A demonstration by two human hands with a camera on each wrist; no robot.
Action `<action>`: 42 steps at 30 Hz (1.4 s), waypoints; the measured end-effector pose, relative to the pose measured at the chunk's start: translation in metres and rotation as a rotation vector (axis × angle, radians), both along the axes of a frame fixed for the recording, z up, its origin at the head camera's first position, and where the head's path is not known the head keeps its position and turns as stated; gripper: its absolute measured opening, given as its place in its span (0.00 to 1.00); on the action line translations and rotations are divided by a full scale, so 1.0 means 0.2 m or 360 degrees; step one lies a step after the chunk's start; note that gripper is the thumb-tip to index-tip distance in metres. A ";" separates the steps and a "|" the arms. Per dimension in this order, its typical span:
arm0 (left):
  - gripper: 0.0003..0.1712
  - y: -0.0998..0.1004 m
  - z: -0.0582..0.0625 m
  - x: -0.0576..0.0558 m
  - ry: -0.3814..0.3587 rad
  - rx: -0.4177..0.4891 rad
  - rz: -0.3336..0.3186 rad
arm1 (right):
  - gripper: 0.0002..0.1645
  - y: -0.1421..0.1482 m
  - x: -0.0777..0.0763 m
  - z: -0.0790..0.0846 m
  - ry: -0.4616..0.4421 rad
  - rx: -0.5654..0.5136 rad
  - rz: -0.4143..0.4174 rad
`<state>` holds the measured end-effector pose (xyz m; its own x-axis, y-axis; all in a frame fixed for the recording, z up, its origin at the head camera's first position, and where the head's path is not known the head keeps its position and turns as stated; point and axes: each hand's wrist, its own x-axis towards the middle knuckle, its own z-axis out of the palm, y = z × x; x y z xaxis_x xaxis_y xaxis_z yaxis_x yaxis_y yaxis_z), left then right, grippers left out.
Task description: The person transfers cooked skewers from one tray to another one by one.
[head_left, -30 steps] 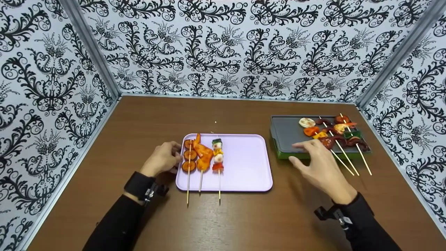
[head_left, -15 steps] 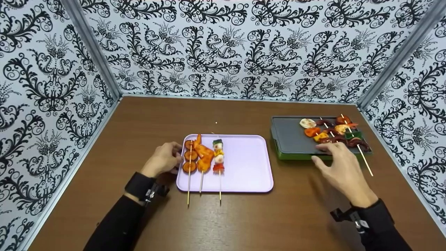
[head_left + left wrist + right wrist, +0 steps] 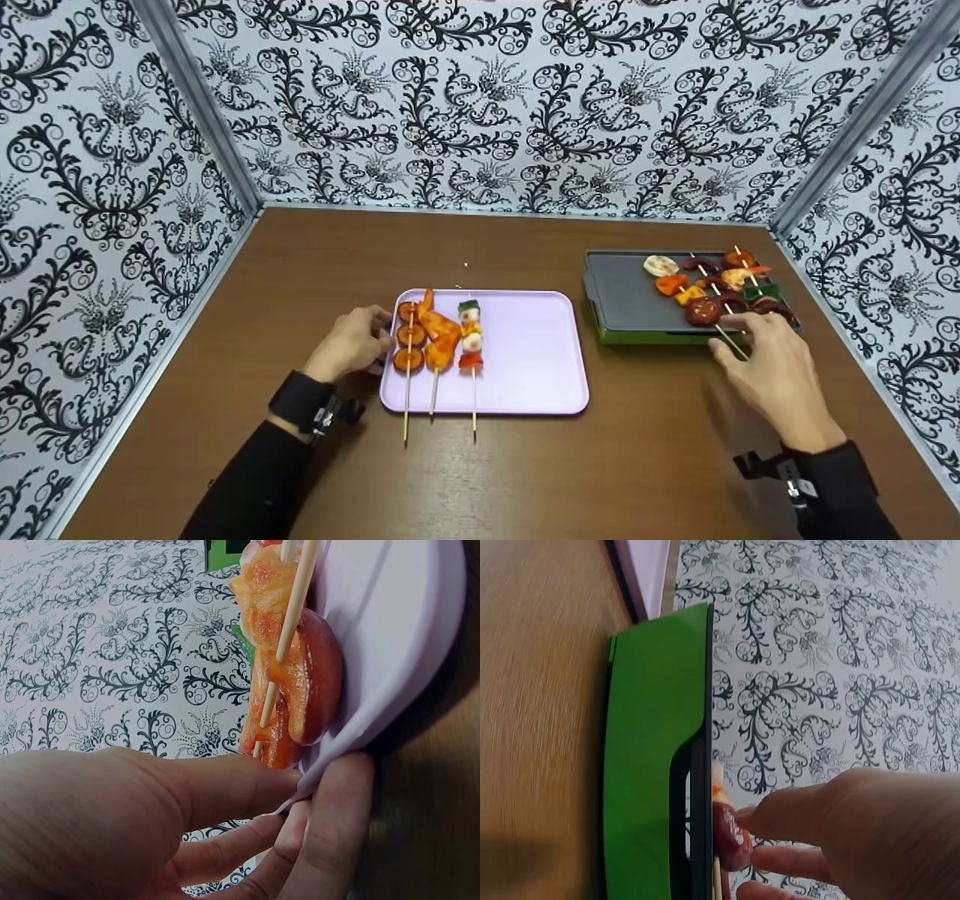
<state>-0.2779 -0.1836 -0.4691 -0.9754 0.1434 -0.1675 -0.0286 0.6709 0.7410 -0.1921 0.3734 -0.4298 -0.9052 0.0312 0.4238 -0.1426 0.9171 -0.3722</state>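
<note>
My left hand (image 3: 351,341) pinches the left rim of a lilac tray (image 3: 532,352), thumb above and fingers beneath in the left wrist view. On that tray lie three skewers: one with round brown slices (image 3: 409,335), an orange chicken-wing skewer (image 3: 442,334) and a vegetable skewer (image 3: 470,341). My right hand (image 3: 776,371) hovers at the front edge of a grey-topped tabletop grill (image 3: 626,289), thumb and index finger apart on either side of a skewer stick (image 3: 727,337). Several loaded skewers lie on the grill's right half; my hand hides some sticks. Dark red meat (image 3: 731,832) lies by my fingertips.
The grill's green base (image 3: 641,727) has a dark handle recess. A white round slice (image 3: 661,265) lies on the grill plate. Brown table surface (image 3: 517,480) extends in front of the tray. Patterned walls (image 3: 480,105) enclose the back and sides.
My right hand has moved right along the grill's front edge, from beside the round brown meat piece to the sticks farther right. My left hand and the tray have stayed put.
</note>
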 end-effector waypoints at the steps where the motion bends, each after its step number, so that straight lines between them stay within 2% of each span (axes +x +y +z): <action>1: 0.23 0.00 0.00 0.00 0.0019 -0.0027 -0.0004 | 0.22 0.01 0.00 0.00 0.0000 0.0007 -0.0013; 4: 0.22 0.00 0.00 0.00 0.0043 -0.0069 -0.0009 | 0.23 0.02 0.01 -0.01 0.0011 0.0018 -0.0029; 9: 0.22 0.00 0.00 0.00 0.0008 -0.0019 0.0002 | 0.23 0.03 0.00 -0.02 0.0015 0.0038 -0.0049; 16: 0.22 0.00 -0.02 0.01 -0.0016 0.0022 0.0022 | 0.21 0.02 0.01 -0.02 -0.0090 0.0077 -0.0091; 26: 0.22 0.00 -0.02 0.01 -0.0017 0.0024 0.0024 | 0.16 0.03 0.00 -0.02 -0.0051 0.0083 -0.0077; 35: 0.24 0.00 -0.03 0.00 -0.0033 0.0103 0.0022 | 0.13 0.03 0.00 -0.03 -0.0007 0.0088 -0.0078; 42: 0.24 0.00 -0.01 0.00 -0.0042 0.0068 0.0023 | 0.11 0.02 0.00 -0.02 -0.0029 0.0101 -0.0092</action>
<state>-0.2779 -0.1829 -0.4705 -0.9727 0.1370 -0.1875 -0.0581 0.6381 0.7678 -0.1926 0.3784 -0.4332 -0.9102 0.0570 0.4101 -0.0827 0.9455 -0.3149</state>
